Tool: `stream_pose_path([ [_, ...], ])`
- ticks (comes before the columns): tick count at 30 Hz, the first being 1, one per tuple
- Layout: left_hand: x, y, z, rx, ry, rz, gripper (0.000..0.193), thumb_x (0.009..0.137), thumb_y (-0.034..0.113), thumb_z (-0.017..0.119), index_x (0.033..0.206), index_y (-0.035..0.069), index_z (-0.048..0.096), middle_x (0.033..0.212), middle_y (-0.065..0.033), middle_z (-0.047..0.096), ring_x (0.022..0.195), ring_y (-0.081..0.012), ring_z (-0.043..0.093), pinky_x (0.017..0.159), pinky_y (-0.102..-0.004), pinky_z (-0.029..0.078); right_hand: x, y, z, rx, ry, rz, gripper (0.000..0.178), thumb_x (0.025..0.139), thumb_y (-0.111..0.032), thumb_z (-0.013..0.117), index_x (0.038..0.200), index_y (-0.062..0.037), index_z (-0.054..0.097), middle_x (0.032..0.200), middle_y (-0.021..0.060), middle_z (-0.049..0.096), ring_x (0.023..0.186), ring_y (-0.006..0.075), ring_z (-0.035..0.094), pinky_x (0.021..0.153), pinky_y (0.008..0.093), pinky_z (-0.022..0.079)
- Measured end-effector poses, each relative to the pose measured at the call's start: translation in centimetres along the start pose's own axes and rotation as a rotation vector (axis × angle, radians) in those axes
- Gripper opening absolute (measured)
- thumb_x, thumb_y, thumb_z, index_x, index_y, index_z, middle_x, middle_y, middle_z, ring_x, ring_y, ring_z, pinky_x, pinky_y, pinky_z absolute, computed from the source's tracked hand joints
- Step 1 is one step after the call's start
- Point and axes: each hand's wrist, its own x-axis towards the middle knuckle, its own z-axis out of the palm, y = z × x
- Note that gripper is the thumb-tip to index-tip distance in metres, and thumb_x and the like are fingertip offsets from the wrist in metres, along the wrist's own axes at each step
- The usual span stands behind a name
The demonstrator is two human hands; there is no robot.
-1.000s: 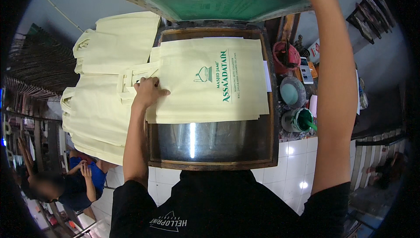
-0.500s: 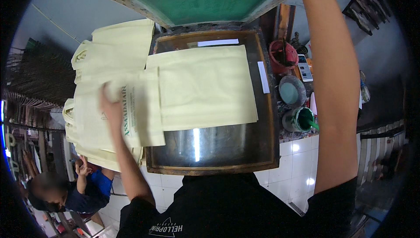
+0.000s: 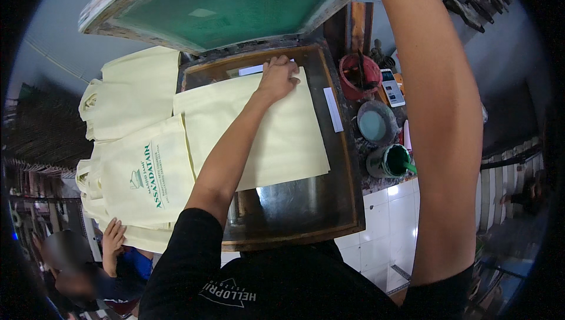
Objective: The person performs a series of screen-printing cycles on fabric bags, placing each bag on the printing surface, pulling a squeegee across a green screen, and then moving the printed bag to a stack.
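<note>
My left hand is at the far edge of a blank cream tote bag, its fingers bent and closed at the bag's border near the far right corner. The bag lies flat on a dark glossy board with a wooden rim. Above the board's far side, a screen-printing frame with green mesh is tilted up. My right arm stretches to the frame's right end; the hand is beyond the picture. At left, a tote bag with green print lies on piled bags, overlapping the blank bag's left side.
Another cream bag stack lies at the far left. Right of the board stand a red bucket, a bowl of pale blue-green liquid, a phone and a green paint tub. A co-worker's hand touches the near pile.
My left hand has left the printed bag, now lying flat on the pile, and moved right to the blank bag's far edge. The co-worker's hand has come to the pile.
</note>
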Motion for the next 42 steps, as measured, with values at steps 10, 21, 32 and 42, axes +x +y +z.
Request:
stream_pose_path([
  [10,-1.2,-0.3,1.7,-0.035,0.200,0.107,0.048,0.084,0.017,0.075,0.131,0.014,0.065,0.116,-0.0081,0.058,0.117,-0.0308,0.050,0.102,-0.0467,0.036,0.6,1.3,0.5,-0.010,0.068,-0.141,0.037,0.089,-0.035,0.074,0.101,-0.0009,0.080,0.100,0.0210,0.076,0.093,0.0355,0.072,0.087,0.0457,0.055],
  [21,0.1,-0.2,-0.3,-0.095,0.039,0.140,0.038,0.082,0.012,0.073,0.120,0.019,0.070,0.117,-0.0087,0.056,0.117,-0.0314,0.049,0.102,-0.0475,0.035,0.8,2.0,0.6,0.030,0.052,-0.151,0.036,0.087,-0.034,0.076,0.100,-0.0001,0.079,0.099,0.0221,0.076,0.092,0.0359,0.072,0.086,0.0455,0.055],
  [32,3.7,0.8,0.4,-0.336,0.027,0.046,0.029,0.097,0.027,0.065,0.112,0.004,0.074,0.115,-0.0191,0.072,0.108,-0.0381,0.068,0.094,-0.0464,0.051,0.2,1.3,0.1,0.061,0.008,-0.112,0.036,0.087,-0.034,0.076,0.098,-0.0004,0.080,0.098,0.0228,0.075,0.092,0.0366,0.072,0.086,0.0456,0.055],
  [42,-1.8,4.4,2.4,0.109,0.005,-0.024,0.081,0.088,0.060,0.065,0.155,0.019,0.043,0.164,-0.0240,0.025,0.153,-0.0450,0.017,0.120,-0.0654,0.012,1.2,2.1,1.0,-0.017,0.055,-0.151,0.033,0.089,-0.034,0.071,0.098,-0.0032,0.081,0.103,0.0217,0.075,0.096,0.0382,0.072,0.088,0.0454,0.055],
])
